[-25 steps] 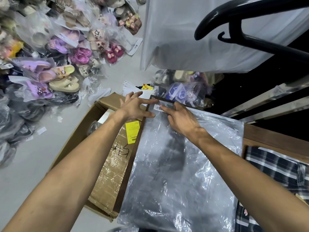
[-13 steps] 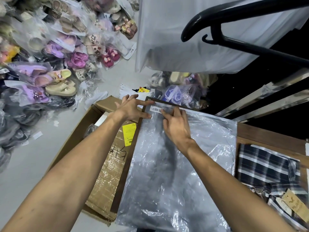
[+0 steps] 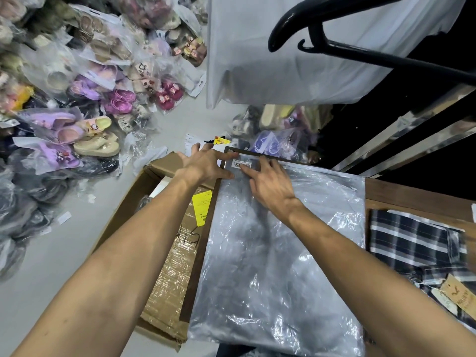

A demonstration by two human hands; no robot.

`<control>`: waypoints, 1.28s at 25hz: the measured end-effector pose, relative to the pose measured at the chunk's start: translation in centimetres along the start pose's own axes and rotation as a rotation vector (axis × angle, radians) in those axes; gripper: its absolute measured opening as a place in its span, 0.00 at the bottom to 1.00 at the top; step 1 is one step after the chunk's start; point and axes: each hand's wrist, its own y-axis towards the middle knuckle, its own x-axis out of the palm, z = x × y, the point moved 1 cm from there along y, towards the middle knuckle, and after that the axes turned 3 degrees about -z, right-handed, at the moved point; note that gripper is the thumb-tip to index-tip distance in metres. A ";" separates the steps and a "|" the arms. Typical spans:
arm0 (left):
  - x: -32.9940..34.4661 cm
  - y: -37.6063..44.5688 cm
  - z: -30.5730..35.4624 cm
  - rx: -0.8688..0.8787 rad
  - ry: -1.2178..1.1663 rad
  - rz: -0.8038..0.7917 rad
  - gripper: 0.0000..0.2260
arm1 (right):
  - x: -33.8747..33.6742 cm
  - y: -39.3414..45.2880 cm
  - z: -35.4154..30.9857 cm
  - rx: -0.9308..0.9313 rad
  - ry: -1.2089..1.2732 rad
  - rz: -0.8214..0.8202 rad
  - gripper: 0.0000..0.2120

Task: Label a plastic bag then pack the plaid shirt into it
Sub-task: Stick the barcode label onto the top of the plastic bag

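Note:
A clear plastic bag (image 3: 278, 256) lies flat on the wooden table (image 3: 412, 199). A small white barcode label (image 3: 242, 164) sits at the bag's far left corner. My right hand (image 3: 270, 186) lies flat on the bag, its fingertips pressing just below the label. At the bag's left corner my left hand (image 3: 206, 164) rests with fingers spread, pinning the edge beside the label. The plaid shirt (image 3: 417, 251), dark with white stripes and brown paper tags, lies folded on the table to the right of the bag.
An open cardboard box (image 3: 164, 274) with a yellow sticker stands left of the table. Bagged slippers (image 3: 85, 119) pile up on the grey floor at the left. A black hanger (image 3: 334, 45) and a hanging white plastic sheet (image 3: 283, 60) are overhead.
My right hand slid its fingers down off the label, so the barcode now shows in full. The view shifted a little, bringing more of the plaid shirt into sight.

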 end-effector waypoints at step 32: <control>12.7 -9.1 19.2 0.013 0.248 -0.032 0.26 | -0.1 -17.3 11.7 0.311 0.431 -0.156 0.19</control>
